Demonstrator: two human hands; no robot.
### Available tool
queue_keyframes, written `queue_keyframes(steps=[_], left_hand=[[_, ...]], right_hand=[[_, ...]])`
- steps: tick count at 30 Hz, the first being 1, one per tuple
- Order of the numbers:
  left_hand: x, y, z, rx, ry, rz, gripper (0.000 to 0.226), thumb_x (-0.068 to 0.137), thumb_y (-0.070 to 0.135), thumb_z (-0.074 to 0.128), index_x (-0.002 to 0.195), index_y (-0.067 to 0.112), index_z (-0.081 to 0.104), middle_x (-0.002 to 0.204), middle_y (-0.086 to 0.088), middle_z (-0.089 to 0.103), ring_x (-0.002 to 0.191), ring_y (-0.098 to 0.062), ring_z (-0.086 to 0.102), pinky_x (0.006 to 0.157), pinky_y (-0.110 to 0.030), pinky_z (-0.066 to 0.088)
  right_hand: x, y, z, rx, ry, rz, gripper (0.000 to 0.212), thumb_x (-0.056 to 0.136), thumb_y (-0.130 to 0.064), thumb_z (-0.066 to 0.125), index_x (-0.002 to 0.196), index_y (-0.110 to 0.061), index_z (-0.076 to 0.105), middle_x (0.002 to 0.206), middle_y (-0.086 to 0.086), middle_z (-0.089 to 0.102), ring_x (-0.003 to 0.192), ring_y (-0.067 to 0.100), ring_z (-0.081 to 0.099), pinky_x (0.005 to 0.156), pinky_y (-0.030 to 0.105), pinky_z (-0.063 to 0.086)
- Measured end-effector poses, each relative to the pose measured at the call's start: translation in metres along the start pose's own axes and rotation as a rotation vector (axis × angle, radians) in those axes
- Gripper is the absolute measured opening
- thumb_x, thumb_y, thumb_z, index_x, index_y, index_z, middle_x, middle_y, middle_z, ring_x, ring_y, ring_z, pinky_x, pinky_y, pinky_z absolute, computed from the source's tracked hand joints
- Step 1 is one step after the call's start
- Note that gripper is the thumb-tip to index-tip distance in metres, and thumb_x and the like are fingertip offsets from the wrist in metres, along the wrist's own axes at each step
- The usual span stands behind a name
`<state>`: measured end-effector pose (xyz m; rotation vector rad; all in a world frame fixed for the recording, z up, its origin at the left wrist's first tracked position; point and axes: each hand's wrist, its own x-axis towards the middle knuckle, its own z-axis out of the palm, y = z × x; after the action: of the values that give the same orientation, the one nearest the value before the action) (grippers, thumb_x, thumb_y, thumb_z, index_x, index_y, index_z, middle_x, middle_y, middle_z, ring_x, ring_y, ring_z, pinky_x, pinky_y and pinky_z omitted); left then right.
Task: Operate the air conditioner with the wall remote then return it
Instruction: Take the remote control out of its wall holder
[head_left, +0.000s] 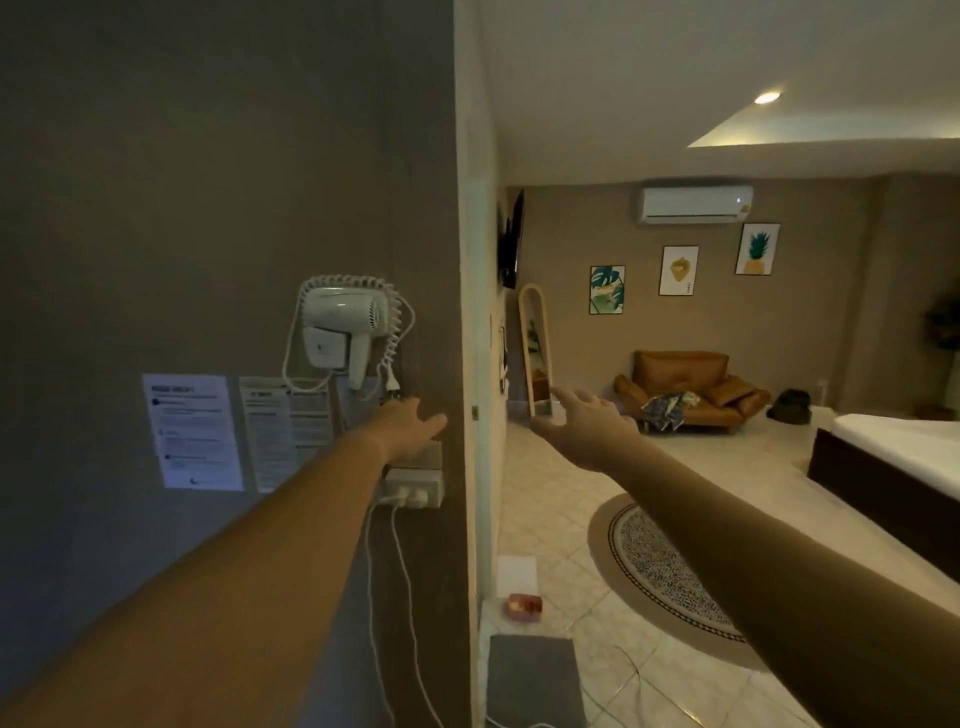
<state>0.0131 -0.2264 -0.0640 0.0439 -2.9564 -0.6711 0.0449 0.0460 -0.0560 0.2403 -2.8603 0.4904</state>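
Note:
The white air conditioner (696, 204) hangs high on the far wall, a small light glowing on its right side. No remote shows anywhere in view. My left hand (410, 428) stretches forward along the dark wall, fingers apart and empty, just below the wall-mounted hair dryer (345, 327). My right hand (584, 426) reaches out past the wall corner toward the room, fingers spread, holding nothing.
Paper notices (195, 431) are stuck on the wall to the left. A socket box (415, 488) with white cables sits under my left hand. Beyond the corner are a leaning mirror (537, 348), an orange sofa (685, 387), a round rug (670, 571) and a bed (893, 467).

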Motion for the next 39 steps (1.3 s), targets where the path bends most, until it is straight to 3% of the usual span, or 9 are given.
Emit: queue_keyframes(steps=[5,11,17,21,26,31,34,36,39], left_hand=[[0.023,-0.055,-0.009,-0.079,0.018,-0.024,0.074,0.105,0.059,0.049,0.165,0.016,0.038,0.171,-0.011,0.038,0.154,-0.036,0.04,0.125,-0.049,0.035],[0.063,-0.126,-0.012,-0.091,0.002,-0.065,0.078,0.107,0.059,0.047,0.169,0.016,0.027,0.177,-0.011,0.025,0.16,-0.035,0.029,0.127,-0.048,0.029],[0.1,-0.189,-0.007,-0.134,-0.01,-0.063,0.072,0.106,0.058,0.049,0.164,0.016,0.039,0.17,-0.012,0.04,0.151,-0.036,0.044,0.121,-0.048,0.04],[0.121,-0.222,-0.001,-0.153,-0.025,-0.078,0.074,0.107,0.056,0.049,0.166,0.014,0.034,0.174,-0.012,0.031,0.156,-0.036,0.035,0.125,-0.052,0.035],[0.152,-0.257,0.01,-0.228,-0.025,-0.068,0.066,0.106,0.05,0.054,0.16,0.013,0.045,0.159,-0.011,0.053,0.143,-0.034,0.053,0.118,-0.051,0.044],[0.182,-0.28,0.029,-0.323,-0.009,-0.074,0.055,0.105,0.039,0.061,0.154,0.015,0.054,0.149,-0.01,0.062,0.134,-0.031,0.06,0.113,-0.05,0.05],[0.199,-0.286,0.041,-0.368,-0.044,-0.062,0.045,0.107,0.032,0.062,0.149,0.017,0.058,0.139,-0.003,0.065,0.124,-0.025,0.063,0.091,-0.034,0.059],[0.21,-0.291,0.048,-0.386,-0.059,-0.047,0.042,0.106,0.03,0.063,0.147,0.019,0.06,0.136,-0.003,0.066,0.119,-0.023,0.064,0.073,-0.021,0.053],[0.223,-0.3,0.062,-0.408,-0.08,-0.042,0.043,0.104,0.032,0.067,0.145,0.02,0.062,0.14,-0.005,0.069,0.127,-0.025,0.065,0.101,-0.039,0.056]], right_hand=[[0.04,-0.047,0.043,0.027,0.007,-0.033,0.084,0.096,-0.076,0.039,0.165,-0.03,0.026,0.171,0.01,0.033,0.155,0.04,0.031,0.122,0.062,0.031],[0.09,-0.101,0.09,0.049,-0.026,-0.058,0.083,0.096,-0.073,0.043,0.165,-0.03,0.027,0.171,0.009,0.033,0.155,0.039,0.032,0.121,0.062,0.033],[0.132,-0.15,0.142,0.069,-0.096,-0.081,0.069,0.097,-0.066,0.049,0.155,-0.029,0.042,0.158,0.01,0.049,0.141,0.037,0.05,0.113,0.06,0.043],[0.159,-0.174,0.176,0.089,-0.125,-0.065,0.068,0.098,-0.064,0.05,0.155,-0.028,0.043,0.156,0.01,0.05,0.138,0.037,0.051,0.112,0.058,0.044],[0.191,-0.191,0.216,0.11,-0.146,-0.039,0.068,0.099,-0.061,0.051,0.155,-0.024,0.044,0.156,0.011,0.05,0.137,0.037,0.053,0.111,0.057,0.047],[0.222,-0.202,0.251,0.16,-0.161,-0.037,0.045,0.102,-0.047,0.059,0.137,-0.018,0.063,0.137,0.011,0.067,0.12,0.032,0.065,0.101,0.043,0.055],[0.236,-0.206,0.269,0.168,-0.171,-0.029,0.039,0.104,-0.038,0.061,0.131,-0.012,0.067,0.131,0.012,0.07,0.117,0.032,0.067,0.098,0.039,0.053],[0.244,-0.207,0.279,0.145,-0.185,-0.009,0.037,0.106,-0.034,0.059,0.131,-0.009,0.067,0.13,0.014,0.07,0.119,0.032,0.067,0.099,0.038,0.052],[0.258,-0.205,0.298,0.119,-0.178,0.013,0.035,0.105,-0.037,0.059,0.126,-0.011,0.069,0.125,0.012,0.074,0.113,0.03,0.07,0.097,0.038,0.054]])
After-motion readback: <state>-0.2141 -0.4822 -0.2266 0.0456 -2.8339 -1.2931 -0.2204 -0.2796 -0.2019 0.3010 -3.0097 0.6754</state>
